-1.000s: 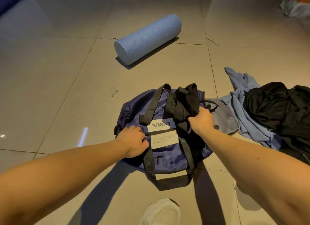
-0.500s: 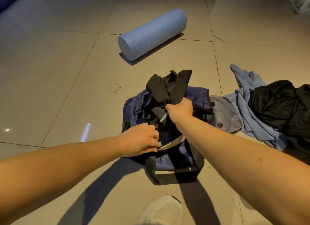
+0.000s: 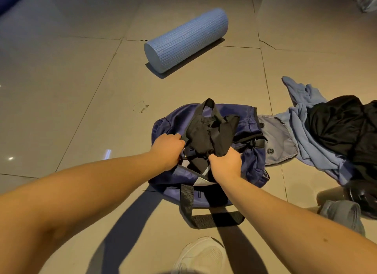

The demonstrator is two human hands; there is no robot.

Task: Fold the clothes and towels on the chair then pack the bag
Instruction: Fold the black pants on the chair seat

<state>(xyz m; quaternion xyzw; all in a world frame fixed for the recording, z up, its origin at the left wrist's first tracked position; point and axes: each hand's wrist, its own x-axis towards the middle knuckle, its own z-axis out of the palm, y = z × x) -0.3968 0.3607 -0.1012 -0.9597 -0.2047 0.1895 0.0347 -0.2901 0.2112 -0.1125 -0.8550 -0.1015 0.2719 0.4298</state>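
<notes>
A navy duffel bag (image 3: 247,126) with black straps lies on the tiled floor in front of me. My left hand (image 3: 167,149) grips the bag's edge at its left side near a black handle. My right hand (image 3: 225,161) grips a bunched black garment (image 3: 210,137) over the bag's opening. To the right lies a heap of clothes: a light blue garment (image 3: 306,130) with a black garment (image 3: 342,126) on top of it.
A light blue foam roller (image 3: 187,40) lies on the floor behind the bag. A grey shoe (image 3: 344,214) sits at the right, and my white shoe (image 3: 202,255) is at the bottom edge. Something black and round (image 3: 361,198) lies under the clothes heap.
My right hand has pulled the black garment down toward me over the bag's opening. My left hand has shifted up along the bag's left edge. The bag's label side has folded under.
</notes>
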